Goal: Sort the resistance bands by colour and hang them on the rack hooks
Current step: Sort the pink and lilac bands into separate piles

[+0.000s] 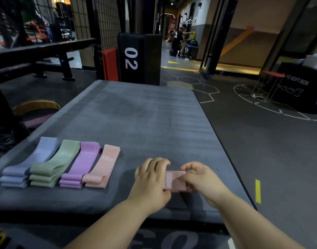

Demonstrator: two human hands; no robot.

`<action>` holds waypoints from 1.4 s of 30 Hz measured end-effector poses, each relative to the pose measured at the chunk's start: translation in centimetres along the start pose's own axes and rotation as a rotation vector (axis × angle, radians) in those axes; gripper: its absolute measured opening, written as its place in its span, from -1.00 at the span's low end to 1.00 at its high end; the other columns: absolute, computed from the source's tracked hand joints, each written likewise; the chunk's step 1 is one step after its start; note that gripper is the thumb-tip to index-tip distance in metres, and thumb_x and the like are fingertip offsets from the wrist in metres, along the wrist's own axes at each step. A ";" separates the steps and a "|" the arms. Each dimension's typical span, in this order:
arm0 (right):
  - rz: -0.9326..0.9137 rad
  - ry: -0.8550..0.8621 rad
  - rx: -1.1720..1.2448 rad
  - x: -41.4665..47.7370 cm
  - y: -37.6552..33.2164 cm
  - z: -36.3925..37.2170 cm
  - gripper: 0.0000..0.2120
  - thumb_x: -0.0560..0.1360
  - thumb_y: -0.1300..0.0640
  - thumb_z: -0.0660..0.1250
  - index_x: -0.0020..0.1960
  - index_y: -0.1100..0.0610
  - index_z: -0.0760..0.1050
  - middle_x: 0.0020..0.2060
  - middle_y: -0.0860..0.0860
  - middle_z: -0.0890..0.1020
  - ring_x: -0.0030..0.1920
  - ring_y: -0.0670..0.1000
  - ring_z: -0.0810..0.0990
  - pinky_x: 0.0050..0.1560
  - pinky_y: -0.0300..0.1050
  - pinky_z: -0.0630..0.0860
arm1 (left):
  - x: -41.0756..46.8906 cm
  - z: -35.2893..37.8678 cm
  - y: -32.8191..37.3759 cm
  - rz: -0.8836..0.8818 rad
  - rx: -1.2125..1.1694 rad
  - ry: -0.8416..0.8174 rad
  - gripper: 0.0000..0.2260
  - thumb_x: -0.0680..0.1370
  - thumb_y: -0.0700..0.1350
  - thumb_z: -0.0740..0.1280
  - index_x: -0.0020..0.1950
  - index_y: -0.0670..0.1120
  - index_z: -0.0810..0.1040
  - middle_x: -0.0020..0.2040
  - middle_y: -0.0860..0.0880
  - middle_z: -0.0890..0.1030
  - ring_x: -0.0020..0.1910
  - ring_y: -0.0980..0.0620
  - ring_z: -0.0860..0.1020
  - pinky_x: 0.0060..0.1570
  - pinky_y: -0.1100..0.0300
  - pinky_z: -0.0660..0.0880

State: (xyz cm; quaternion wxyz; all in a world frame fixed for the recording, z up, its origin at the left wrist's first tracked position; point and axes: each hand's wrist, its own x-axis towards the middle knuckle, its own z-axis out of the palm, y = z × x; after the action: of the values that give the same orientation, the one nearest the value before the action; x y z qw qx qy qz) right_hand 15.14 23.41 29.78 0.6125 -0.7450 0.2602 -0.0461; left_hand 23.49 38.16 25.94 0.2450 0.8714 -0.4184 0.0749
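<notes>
Both of your hands are on one folded pink band (174, 181), held just above the near end of the grey surface (145, 119). Your left hand (150, 184) curls its fingers over the band's left end. Your right hand (200, 178) pinches the right end between thumb and fingers.

Four sorted stacks lie side by side to your left, touching or nearly so: one blue stack (28, 162), one green stack (55, 164), one purple stack (82, 164) and one peach stack (102, 166). Each shows several folded layers, but you cannot count the bands in them for certain.

Beyond the far edge stands one black pad marked "02" (130, 58).
</notes>
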 end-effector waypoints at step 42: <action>-0.042 0.179 -0.582 1.1 1.9 -3.5 -0.87 0.46 0.14 0.35 -0.08 -0.08 0.50 -0.27 -0.09 0.63 -0.27 -0.16 0.55 -0.29 -0.32 0.40 | -0.4 -3.0 -2.4 -0.084 0.075 -0.313 -0.64 0.41 0.05 0.29 0.16 0.08 0.29 0.16 0.10 0.44 0.23 0.02 0.31 0.21 0.08 0.26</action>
State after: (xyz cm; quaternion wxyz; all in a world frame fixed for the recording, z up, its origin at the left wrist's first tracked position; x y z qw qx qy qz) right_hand 14.14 19.61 28.53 0.3468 -0.8873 0.3001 -0.0478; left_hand 25.30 41.16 27.56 0.1469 0.8976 -0.4117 -0.0563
